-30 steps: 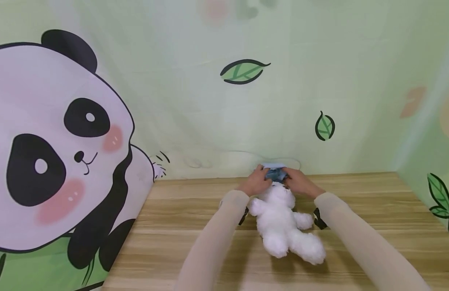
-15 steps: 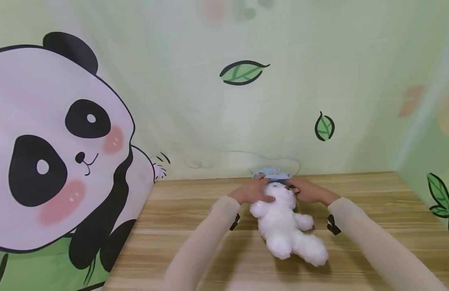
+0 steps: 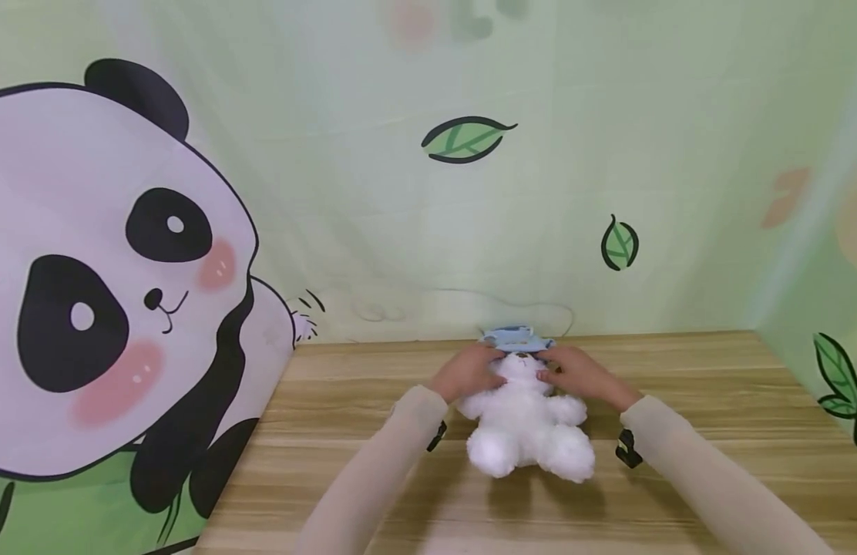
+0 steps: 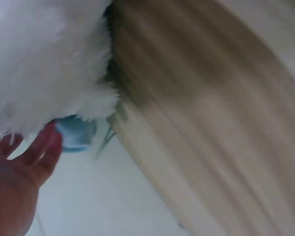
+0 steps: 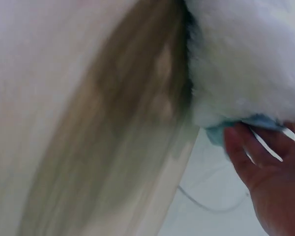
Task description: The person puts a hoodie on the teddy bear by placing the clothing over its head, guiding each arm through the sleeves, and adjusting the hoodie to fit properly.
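A white plush bear sits or leans on the tabletop, its legs toward me and its face toward the camera. On its head is a light blue cloth hat. My left hand grips one side of the head, thumb by the cheek, fingers at the hat's edge. The other side is held likewise by my right hand. In the left wrist view, fingertips reach the blue cloth under the white fur. Fingers touch the hat in the right wrist view too.
The wooden tabletop ends at a pale green cloth backdrop, close behind the hat. A large panda is printed on the left side. A thin wavy line runs along the backdrop's lower part.
The hat, earlier stretched between both hands, now sits on the bear's head. The bear has turned from slanted to straight, its legs shifting left. Both hands have moved down onto the head's sides.
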Demonstrator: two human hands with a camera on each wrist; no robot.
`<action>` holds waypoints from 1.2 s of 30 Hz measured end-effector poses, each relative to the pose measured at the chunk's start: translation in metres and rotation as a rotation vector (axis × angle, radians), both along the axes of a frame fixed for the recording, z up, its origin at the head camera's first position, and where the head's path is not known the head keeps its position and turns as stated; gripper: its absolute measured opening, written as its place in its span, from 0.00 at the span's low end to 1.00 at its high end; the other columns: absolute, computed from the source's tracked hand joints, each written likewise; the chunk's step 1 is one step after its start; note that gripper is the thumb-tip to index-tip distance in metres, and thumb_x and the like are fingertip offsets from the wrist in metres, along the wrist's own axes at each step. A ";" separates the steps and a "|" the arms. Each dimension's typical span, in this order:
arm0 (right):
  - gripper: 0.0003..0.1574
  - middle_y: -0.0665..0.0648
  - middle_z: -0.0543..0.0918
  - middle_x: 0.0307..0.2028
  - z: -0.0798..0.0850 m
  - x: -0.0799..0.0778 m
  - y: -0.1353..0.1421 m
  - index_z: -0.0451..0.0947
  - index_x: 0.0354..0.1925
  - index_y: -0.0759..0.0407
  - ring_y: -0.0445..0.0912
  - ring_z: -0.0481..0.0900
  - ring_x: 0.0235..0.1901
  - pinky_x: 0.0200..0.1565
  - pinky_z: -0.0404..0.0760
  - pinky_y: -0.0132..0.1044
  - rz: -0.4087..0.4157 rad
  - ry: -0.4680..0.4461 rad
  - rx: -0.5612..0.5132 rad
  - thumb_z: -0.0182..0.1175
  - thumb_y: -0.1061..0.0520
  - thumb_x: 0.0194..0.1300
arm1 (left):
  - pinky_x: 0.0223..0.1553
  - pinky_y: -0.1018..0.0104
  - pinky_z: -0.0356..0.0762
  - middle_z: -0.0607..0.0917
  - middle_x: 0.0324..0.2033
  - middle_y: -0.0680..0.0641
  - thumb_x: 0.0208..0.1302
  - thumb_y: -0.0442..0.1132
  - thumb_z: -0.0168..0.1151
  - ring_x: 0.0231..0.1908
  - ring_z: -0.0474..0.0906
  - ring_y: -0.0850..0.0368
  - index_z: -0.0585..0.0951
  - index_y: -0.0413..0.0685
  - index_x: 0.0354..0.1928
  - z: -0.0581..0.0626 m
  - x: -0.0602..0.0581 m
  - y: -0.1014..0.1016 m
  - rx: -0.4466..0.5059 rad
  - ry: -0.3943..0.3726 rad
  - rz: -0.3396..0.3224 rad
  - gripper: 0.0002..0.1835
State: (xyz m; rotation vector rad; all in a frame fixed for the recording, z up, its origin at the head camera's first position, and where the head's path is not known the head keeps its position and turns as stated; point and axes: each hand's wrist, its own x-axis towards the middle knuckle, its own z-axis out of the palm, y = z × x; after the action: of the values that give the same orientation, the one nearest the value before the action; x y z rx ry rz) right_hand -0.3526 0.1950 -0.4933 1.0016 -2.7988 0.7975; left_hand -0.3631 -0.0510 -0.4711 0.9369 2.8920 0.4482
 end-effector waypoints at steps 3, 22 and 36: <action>0.25 0.69 0.79 0.57 -0.001 0.004 -0.004 0.77 0.58 0.69 0.62 0.78 0.56 0.57 0.76 0.57 -0.058 0.043 0.012 0.61 0.55 0.68 | 0.59 0.63 0.75 0.84 0.55 0.48 0.62 0.48 0.68 0.56 0.79 0.53 0.79 0.47 0.59 -0.006 0.002 -0.003 0.070 0.031 0.024 0.25; 0.15 0.60 0.77 0.43 -0.005 0.019 -0.022 0.78 0.45 0.63 0.52 0.77 0.41 0.44 0.79 0.48 -0.105 0.399 0.059 0.67 0.60 0.60 | 0.61 0.60 0.70 0.80 0.49 0.47 0.62 0.44 0.68 0.54 0.74 0.51 0.77 0.45 0.51 -0.026 0.010 -0.009 0.164 0.319 -0.078 0.18; 0.11 0.53 0.78 0.33 -0.014 0.023 -0.026 0.76 0.35 0.55 0.48 0.74 0.34 0.36 0.76 0.42 0.044 0.650 0.206 0.68 0.63 0.54 | 0.51 0.63 0.73 0.79 0.41 0.53 0.65 0.34 0.61 0.46 0.73 0.56 0.77 0.53 0.38 -0.038 0.013 -0.010 0.067 0.516 -0.236 0.05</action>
State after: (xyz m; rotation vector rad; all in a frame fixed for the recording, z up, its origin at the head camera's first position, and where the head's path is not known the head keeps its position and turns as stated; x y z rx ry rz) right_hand -0.3301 0.1693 -0.5068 1.1037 -2.3185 0.1320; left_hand -0.3498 -0.0605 -0.5096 1.5908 3.1497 0.3231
